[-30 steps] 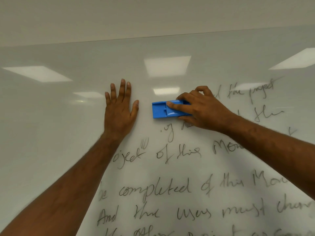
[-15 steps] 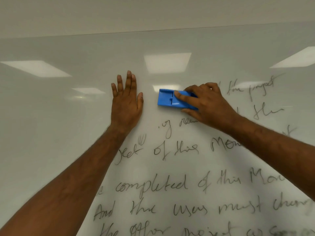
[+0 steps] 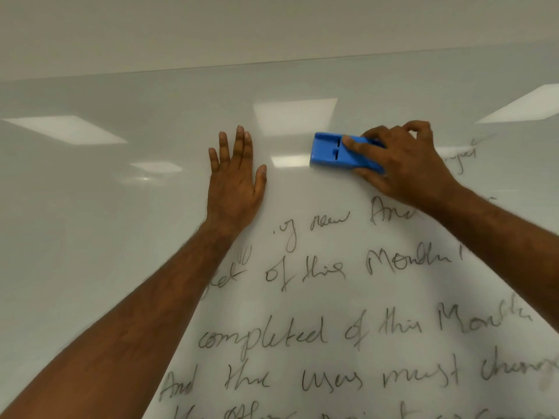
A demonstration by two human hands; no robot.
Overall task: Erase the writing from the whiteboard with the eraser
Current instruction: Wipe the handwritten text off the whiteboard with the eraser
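The blue eraser (image 3: 335,152) is held by the right hand (image 3: 402,164) against the whiteboard (image 3: 90,207), above the writing (image 3: 302,331), while the left hand (image 3: 234,182) is laid flat beside the eraser, fingers straight

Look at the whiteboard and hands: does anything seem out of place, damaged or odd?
Nothing stands out. The right hand grips the blue eraser against the whiteboard, the left hand lies flat beside it, and the handwriting below is simply not yet erased.
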